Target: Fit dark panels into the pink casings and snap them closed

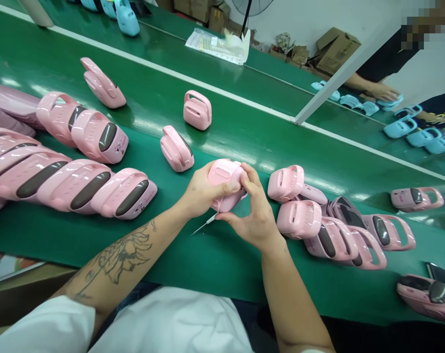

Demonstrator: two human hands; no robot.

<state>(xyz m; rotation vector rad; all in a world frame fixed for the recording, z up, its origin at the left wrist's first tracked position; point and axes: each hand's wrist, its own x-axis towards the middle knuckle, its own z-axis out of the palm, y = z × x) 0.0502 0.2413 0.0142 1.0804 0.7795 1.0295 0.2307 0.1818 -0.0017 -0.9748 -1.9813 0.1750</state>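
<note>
In front of me, a glossy pink plastic device (222,171) with rounded corners is held between both hands. My left hand (202,191) is closed around its left side, the thumb lying across its face. My right hand (255,211) grips the right edge, fingers at the top and thumb near the bottom. A thin white pointed piece (207,221), a tool or a wire, sticks out below the device by my right thumb; how it is held is hidden. Just beyond my left hand stands a pink handled device (177,149), with another pink handled device (197,110) farther back.
Rows of pink devices with dark windows (122,193) lie at left; a pile of similar devices (332,238) lies at right. A black phone-like object (439,273) sits far right. Behind a white rail (170,73), a co-worker's hand (384,92) touches blue devices.
</note>
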